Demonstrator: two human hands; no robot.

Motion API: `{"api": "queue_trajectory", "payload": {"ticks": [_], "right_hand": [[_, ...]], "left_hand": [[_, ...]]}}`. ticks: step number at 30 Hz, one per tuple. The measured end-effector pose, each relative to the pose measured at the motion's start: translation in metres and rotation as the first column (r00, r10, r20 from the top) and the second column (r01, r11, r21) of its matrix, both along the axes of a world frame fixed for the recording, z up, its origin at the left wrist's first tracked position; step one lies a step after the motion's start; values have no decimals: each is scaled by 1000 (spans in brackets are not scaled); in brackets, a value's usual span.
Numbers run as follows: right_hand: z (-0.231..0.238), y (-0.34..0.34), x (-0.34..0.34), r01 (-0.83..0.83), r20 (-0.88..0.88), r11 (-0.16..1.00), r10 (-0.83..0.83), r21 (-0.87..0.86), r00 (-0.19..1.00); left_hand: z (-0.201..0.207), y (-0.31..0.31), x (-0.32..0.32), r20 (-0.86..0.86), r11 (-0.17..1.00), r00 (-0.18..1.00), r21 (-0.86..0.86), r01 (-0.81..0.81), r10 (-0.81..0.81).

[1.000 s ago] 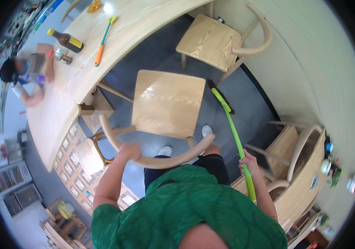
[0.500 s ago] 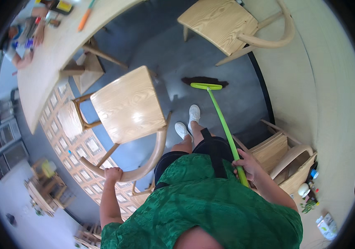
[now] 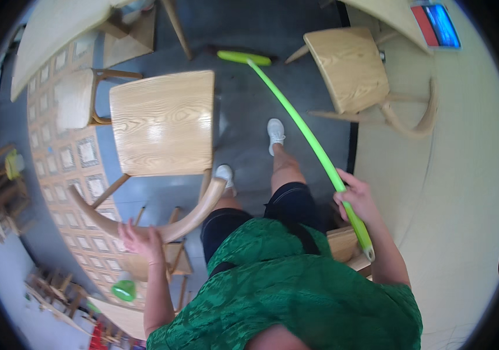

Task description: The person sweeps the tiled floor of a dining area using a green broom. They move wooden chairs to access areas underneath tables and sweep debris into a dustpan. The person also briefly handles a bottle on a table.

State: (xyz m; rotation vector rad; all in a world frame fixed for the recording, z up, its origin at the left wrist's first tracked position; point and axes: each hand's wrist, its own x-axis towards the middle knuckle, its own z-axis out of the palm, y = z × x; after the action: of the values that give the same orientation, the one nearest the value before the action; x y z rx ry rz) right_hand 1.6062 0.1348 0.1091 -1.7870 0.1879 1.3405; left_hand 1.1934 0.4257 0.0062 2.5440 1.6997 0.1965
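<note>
In my right hand (image 3: pixel 357 198) is the bright green handle of a broom (image 3: pixel 299 116), gripped near its upper end. The broom's green head with dark bristles rests on the grey floor ahead of my feet, by a table leg. My left hand (image 3: pixel 141 240) lies against the curved back rail of a wooden chair (image 3: pixel 165 125), its fingers apart and slightly blurred. This chair stands to my left, its pale seat turned away from me.
Another wooden chair (image 3: pixel 348 67) stands at the far right by a pale panel (image 3: pixel 430 192). A wooden table (image 3: pixel 57 35) is at the far left, with a smaller chair (image 3: pixel 76 99) below it. A screen (image 3: pixel 438 26) shows at top right. A green balloon-like object (image 3: pixel 124 290) is lower left.
The broom head has moved forward and left across the floor. My left fingers have loosened on the chair rail. My feet have stepped apart, and the view has turned.
</note>
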Motion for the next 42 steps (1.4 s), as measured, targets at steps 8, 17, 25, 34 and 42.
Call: {"api": "queue_trajectory", "payload": {"ticks": [8, 17, 25, 34, 42], "right_hand": [[-182, 183, 252, -409, 409, 912, 366, 18, 836], [-328, 336, 350, -190, 312, 982, 182, -6, 932], [-240, 224, 243, -135, -78, 960, 158, 247, 984], [-49, 148, 221, -312, 77, 945, 305, 102, 949], [-249, 327, 306, -388, 335, 921, 375, -31, 864]], "left_hand": [[-25, 1, 20, -170, 917, 902, 48, -395, 397], [-32, -4, 0, -185, 895, 882, -28, -446, 434], [-29, -3, 6, -250, 908, 886, -53, -416, 392], [-24, -2, 17, -224, 913, 894, -40, -406, 388], [-25, -1, 16, -177, 910, 898, -22, -413, 403]]}}
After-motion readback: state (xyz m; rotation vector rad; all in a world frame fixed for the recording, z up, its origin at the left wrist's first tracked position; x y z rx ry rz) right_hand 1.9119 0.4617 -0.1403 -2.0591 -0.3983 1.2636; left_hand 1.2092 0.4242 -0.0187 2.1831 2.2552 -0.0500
